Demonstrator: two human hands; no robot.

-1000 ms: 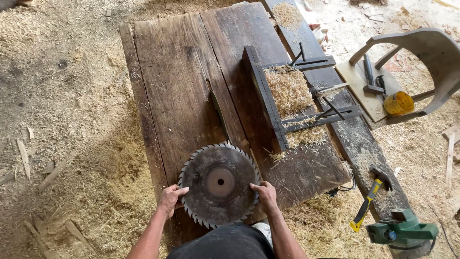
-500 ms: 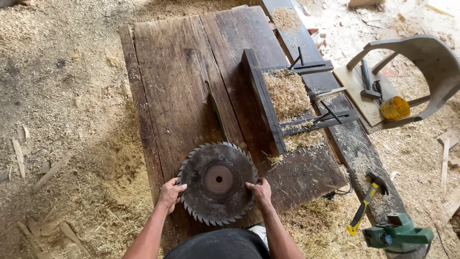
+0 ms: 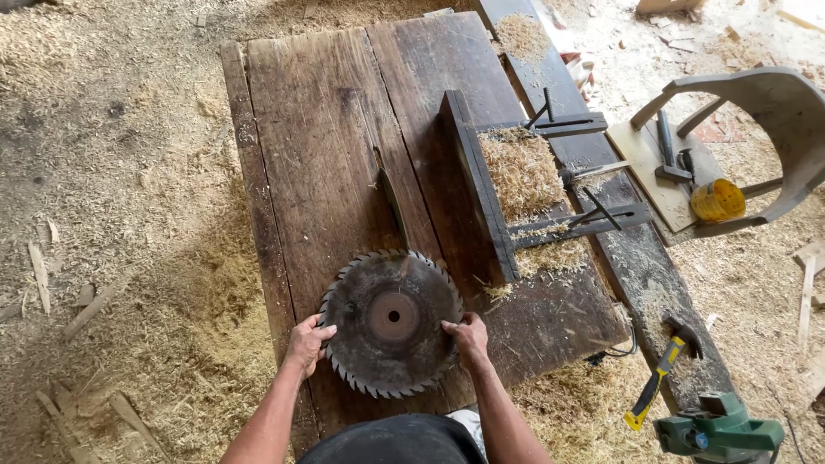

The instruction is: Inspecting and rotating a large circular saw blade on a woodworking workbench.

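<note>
Lying flat on the near end of the dark wooden table, a large rusty circular saw blade is gripped at its toothed rim from both sides. The left hand is curled around the blade's left edge, fingers closed over the teeth and thumb on the upper face. The right hand is closed on the right edge in the same way, its fingertips pressed on the blade's top. A round hole is seen at the blade's centre, inside a lighter reddish ring.

Just beyond the blade, a narrow slot is cut into the planks. To the right of the slot, a dark upright fence board is fixed, with a heap of sawdust banked against its far side and metal brackets behind it.

Farther right, a hammer with a yellow and black handle is laid on a side plank, and a green machine is seen near it. A curved wooden chair frame is set on the sawdust-covered floor, with a yellow container beside it.
</note>
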